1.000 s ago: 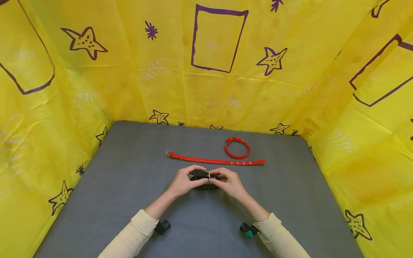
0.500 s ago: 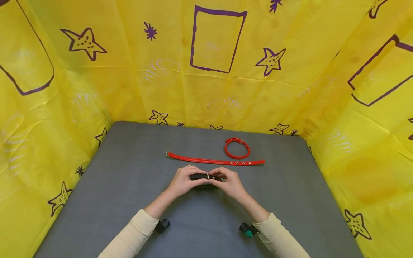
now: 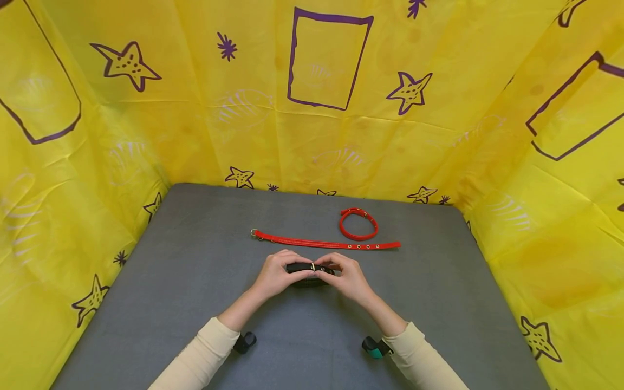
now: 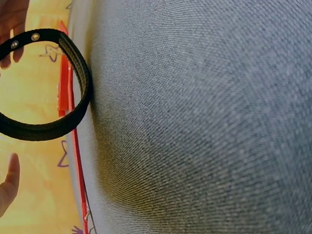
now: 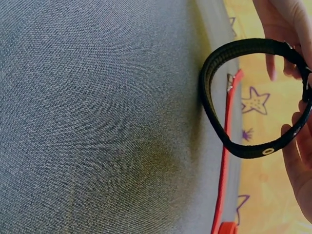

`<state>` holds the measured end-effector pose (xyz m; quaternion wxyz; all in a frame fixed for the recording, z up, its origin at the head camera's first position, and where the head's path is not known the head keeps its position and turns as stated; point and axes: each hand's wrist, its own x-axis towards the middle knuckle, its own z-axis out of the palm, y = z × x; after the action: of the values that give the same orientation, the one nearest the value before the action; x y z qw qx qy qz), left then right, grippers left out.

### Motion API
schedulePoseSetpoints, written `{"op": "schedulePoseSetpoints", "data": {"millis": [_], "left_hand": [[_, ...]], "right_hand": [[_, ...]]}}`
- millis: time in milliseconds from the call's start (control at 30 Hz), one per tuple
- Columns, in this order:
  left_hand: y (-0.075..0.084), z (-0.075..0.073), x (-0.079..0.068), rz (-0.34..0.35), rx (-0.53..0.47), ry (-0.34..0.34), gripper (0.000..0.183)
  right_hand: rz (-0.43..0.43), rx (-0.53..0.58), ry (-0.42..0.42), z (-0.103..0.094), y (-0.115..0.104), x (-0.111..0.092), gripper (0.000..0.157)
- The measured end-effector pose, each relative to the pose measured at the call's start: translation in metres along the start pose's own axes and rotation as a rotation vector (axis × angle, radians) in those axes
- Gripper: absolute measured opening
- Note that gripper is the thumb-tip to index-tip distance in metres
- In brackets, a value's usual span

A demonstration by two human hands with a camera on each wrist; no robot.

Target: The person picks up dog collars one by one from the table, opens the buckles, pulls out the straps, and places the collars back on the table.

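Observation:
A black collar [image 3: 299, 267], bent into a loop, stands on its edge on the grey table, held in both hands. My left hand [image 3: 274, 275] grips its left part between thumb and fingers. Opposite it, my right hand [image 3: 350, 277] pinches the strap just right of the gold-coloured buckle [image 3: 313, 266]. Seen from the left wrist, the loop of the black collar [image 4: 80, 73] shows metal eyelets and a ribbed inner face. From the right wrist, an eyelet [image 5: 268, 151] sits low on the band near my fingers.
Beyond the hands, a red collar [image 3: 312, 243] lies stretched out on the grey table [image 3: 209, 303]. A second red collar [image 3: 359, 237], buckled into a ring, lies behind its right part. Yellow patterned cloth [image 3: 195, 124] walls the table's back and sides.
The black strap's raised left piece has come down flatter along the loop, and the buckle has shifted slightly left. Both hands have stayed almost in place. The red collars have not moved.

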<state>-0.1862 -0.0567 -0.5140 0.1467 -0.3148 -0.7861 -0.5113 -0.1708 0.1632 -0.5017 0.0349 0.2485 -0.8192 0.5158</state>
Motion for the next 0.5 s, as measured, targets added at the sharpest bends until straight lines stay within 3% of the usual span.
{"op": "schedulePoseSetpoints", "data": {"millis": [267,500], "left_hand": [[-0.0026,0.0011,-0.0028,-0.066,-0.034,0.004,0.024],[-0.003,0.0004,-0.0033,-0.075,-0.032,0.012,0.024]], "right_hand": [[0.012,0.007,-0.001,0.0006,0.0018,-0.0009,0.019],[0.013,-0.006,0.009,0.0009,-0.0005,-0.0002,0.02]]}}
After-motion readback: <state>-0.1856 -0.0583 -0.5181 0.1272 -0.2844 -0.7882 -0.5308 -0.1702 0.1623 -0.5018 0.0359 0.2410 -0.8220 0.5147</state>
